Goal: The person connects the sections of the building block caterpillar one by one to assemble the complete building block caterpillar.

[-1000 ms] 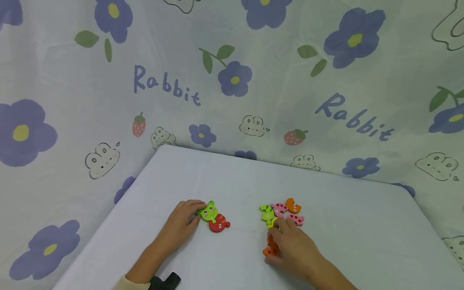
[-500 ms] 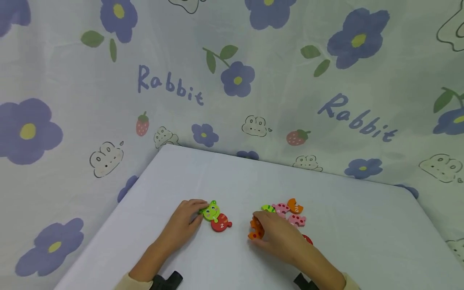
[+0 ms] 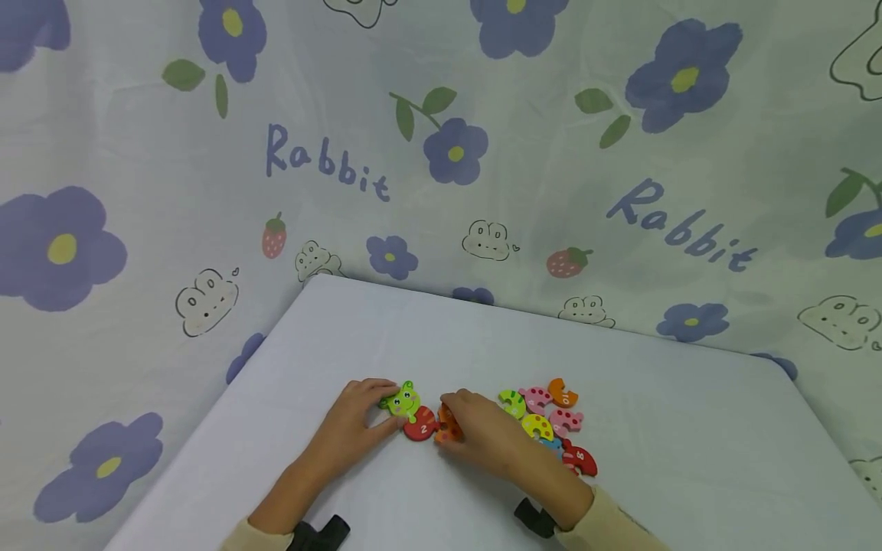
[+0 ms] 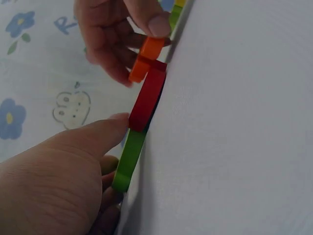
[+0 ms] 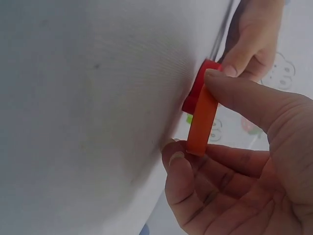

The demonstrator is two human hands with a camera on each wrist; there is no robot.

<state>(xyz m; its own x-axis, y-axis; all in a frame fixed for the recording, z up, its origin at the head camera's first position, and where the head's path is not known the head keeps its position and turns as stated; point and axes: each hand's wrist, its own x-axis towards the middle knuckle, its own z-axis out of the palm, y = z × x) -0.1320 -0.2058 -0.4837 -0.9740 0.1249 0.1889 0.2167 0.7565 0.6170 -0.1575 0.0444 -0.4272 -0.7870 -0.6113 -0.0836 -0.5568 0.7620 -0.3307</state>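
Observation:
A green smiling caterpillar-head puzzle piece (image 3: pixel 403 401) lies joined to a red puzzle piece (image 3: pixel 419 425) marked 2. My left hand (image 3: pixel 354 421) holds this pair, fingers round the head's far side; in the left wrist view the thumb presses the red piece's edge. Between thumb and fingertips my right hand (image 3: pixel 491 433) pinches an orange puzzle piece (image 5: pixel 203 122) with dots, right at the red piece's knob. The left wrist view has the orange piece raised slightly and overlapping the red one's end.
Right of my right hand lies a loose cluster of puzzle pieces: green (image 3: pixel 511 402), pink (image 3: pixel 566 422), yellow (image 3: pixel 536 426), orange (image 3: pixel 561 394) and red (image 3: pixel 580 459), with a blue one partly hidden by the forearm. A white cloth covers the table (image 3: pixel 413 329); a patterned curtain hangs behind.
My right hand has picked the orange piece out of the cluster and carried it left to the red piece. My left hand stays at the head, its thumb now closer against the red piece.

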